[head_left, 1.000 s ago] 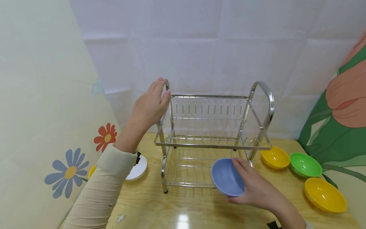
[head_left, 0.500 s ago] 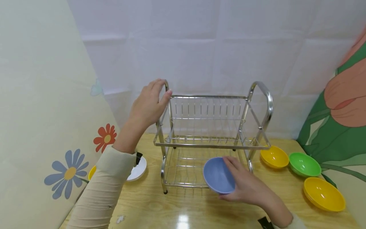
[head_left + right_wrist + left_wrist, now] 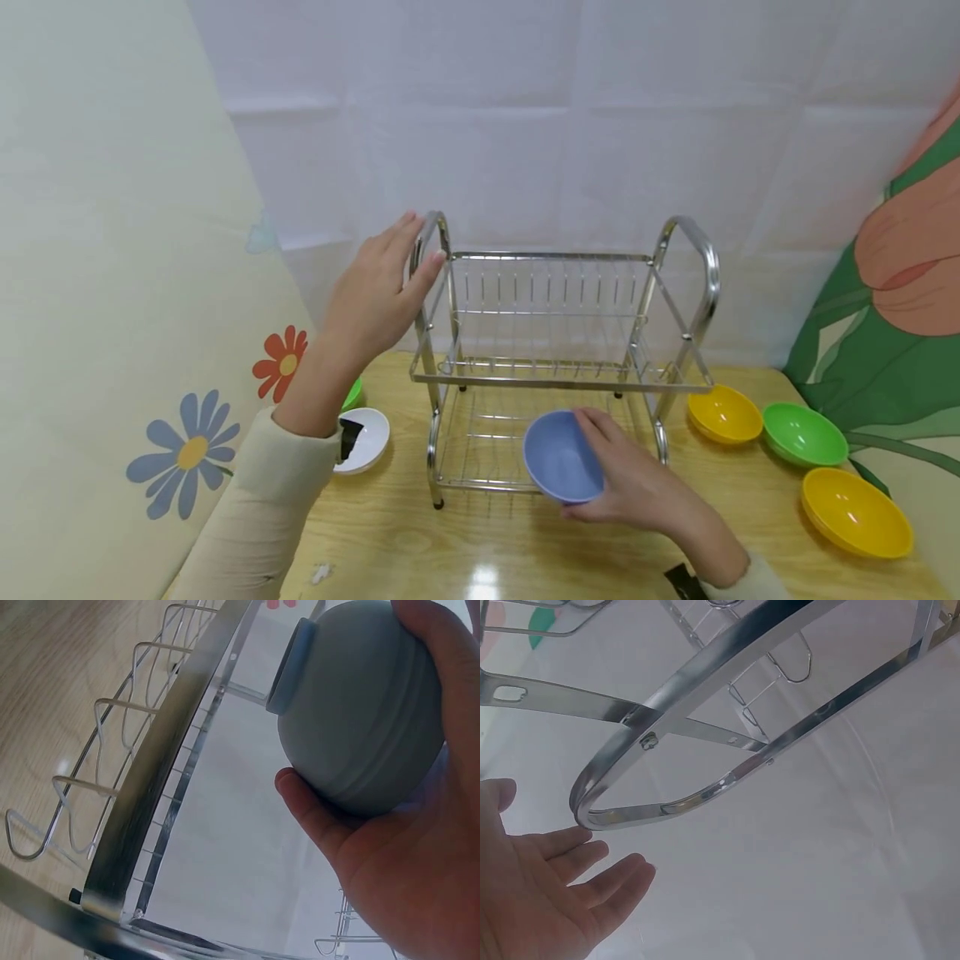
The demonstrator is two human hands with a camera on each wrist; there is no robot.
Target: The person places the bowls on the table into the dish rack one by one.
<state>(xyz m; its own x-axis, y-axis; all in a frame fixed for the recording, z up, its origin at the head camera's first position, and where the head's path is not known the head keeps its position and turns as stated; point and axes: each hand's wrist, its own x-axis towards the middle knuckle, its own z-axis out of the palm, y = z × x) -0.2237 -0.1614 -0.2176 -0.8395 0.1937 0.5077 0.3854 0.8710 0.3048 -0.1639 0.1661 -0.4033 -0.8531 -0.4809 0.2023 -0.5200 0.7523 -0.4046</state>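
**Blue bowl at the mouth of the lower rack tier**

Now, from the head view, we see our right hand point(image 3: 645, 492) cupping the blue bowl point(image 3: 561, 457) on edge, its hollow facing left, at the near front of the dish rack point(image 3: 562, 367), level with the lower wire shelf. Our left hand point(image 3: 375, 292) is raised beside the rack's left end loop, fingers straight and loosely spread, the tips at the chrome bar. On the counter point(image 3: 480, 542) to the right lie a yellow bowl point(image 3: 723, 412), a green bowl point(image 3: 802, 433) and a second yellow bowl point(image 3: 855, 512); a white bowl point(image 3: 367, 440) sits to the left.

From the left wrist, the open palm point(image 3: 532, 892) lies just beside the loop point(image 3: 660, 806), gripping nothing.

From the right wrist, our fingers point(image 3: 427, 667) and thumb curl round the bowl's rounded back point(image 3: 360, 727), the rack wires close below.

We judge the placing step is in hand; next, the bowl needs easing between the lower wires, upright, while the left hand steadies the frame.
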